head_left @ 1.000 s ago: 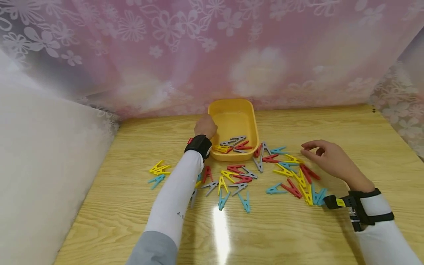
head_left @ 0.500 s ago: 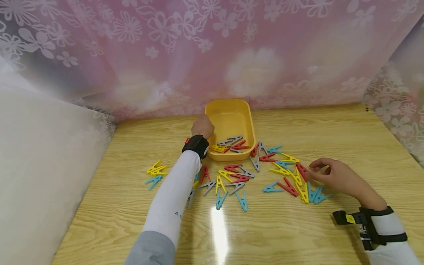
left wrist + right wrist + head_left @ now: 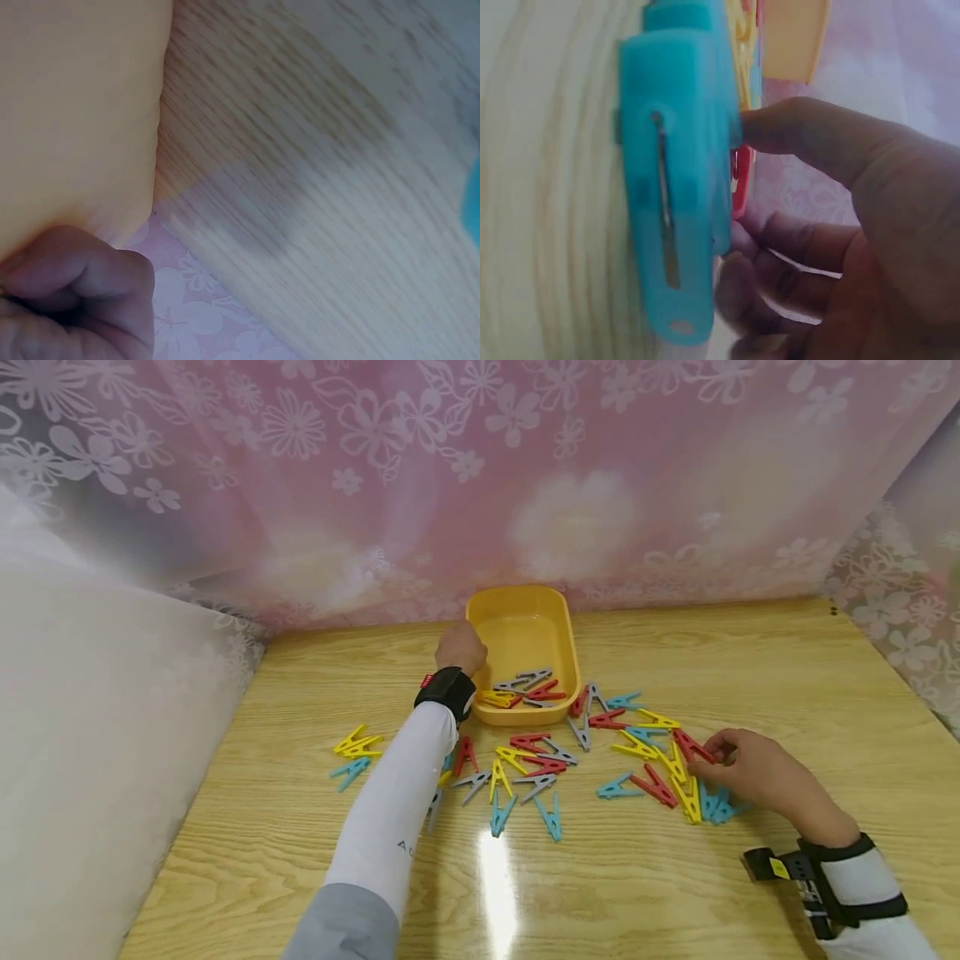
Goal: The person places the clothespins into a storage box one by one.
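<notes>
My left hand (image 3: 461, 647) grips the left rim of a yellow plastic basket (image 3: 525, 717). In the left wrist view, curled fingers (image 3: 97, 274) are against the basket's pale side wall (image 3: 75, 112). Gray, red and yellow clothespins lie in the near end of the basket. On the right, my right hand (image 3: 761, 772) pinches a red clothespin (image 3: 692, 746) between thumb and index finger. The right wrist view shows this red clothespin (image 3: 742, 180) partly hidden behind a large, near blue clothespin (image 3: 667, 187). Yellow clothespins (image 3: 687, 797) and blue ones (image 3: 716, 802) lie right beside that hand.
Several loose clothespins, such as a blue one (image 3: 550, 817), are spread over the wood table (image 3: 600, 893) in front of the basket. Two yellow clothespins (image 3: 356, 743) and a blue one (image 3: 350, 770) lie left of my left arm. A floral pink curtain (image 3: 450, 485) hangs behind the basket.
My right hand has come down among the right-hand clothespins, and its thumb and index finger have taken hold of a red clothespin, which has turned slightly. The left hand stays on the basket.
</notes>
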A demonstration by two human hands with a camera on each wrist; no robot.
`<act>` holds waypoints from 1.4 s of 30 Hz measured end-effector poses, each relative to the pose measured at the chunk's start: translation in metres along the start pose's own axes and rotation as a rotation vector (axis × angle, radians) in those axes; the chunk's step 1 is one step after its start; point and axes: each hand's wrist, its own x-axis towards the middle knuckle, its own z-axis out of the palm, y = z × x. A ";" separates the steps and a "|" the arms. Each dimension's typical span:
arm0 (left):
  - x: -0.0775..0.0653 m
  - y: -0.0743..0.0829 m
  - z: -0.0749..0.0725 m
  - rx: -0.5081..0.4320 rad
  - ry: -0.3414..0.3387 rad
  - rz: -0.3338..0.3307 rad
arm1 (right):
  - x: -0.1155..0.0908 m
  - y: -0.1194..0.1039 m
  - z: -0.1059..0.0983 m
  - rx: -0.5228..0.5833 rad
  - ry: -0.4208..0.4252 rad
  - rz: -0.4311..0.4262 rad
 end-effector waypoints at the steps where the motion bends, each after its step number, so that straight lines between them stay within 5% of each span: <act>1: -0.001 0.000 -0.001 0.003 0.000 -0.003 | 0.000 0.000 -0.001 -0.009 0.008 0.007; 8: -0.006 0.003 -0.004 0.017 -0.007 -0.007 | 0.002 -0.007 -0.010 -0.028 0.171 -0.057; 15: -0.005 0.003 -0.002 0.020 0.002 -0.003 | 0.033 -0.047 -0.011 0.046 0.315 -0.180; 19: -0.006 0.005 0.000 0.018 0.002 -0.012 | 0.054 -0.082 -0.011 0.060 0.307 -0.220; 28: -0.008 0.008 0.004 0.029 -0.008 0.002 | 0.097 -0.141 0.002 0.001 0.147 -0.205; 35: -0.006 0.007 0.008 0.021 0.006 0.003 | 0.123 -0.157 0.021 0.012 0.133 -0.219; 42: -0.005 -0.002 -0.001 0.059 0.016 -0.013 | 0.118 -0.154 0.021 0.109 0.203 -0.259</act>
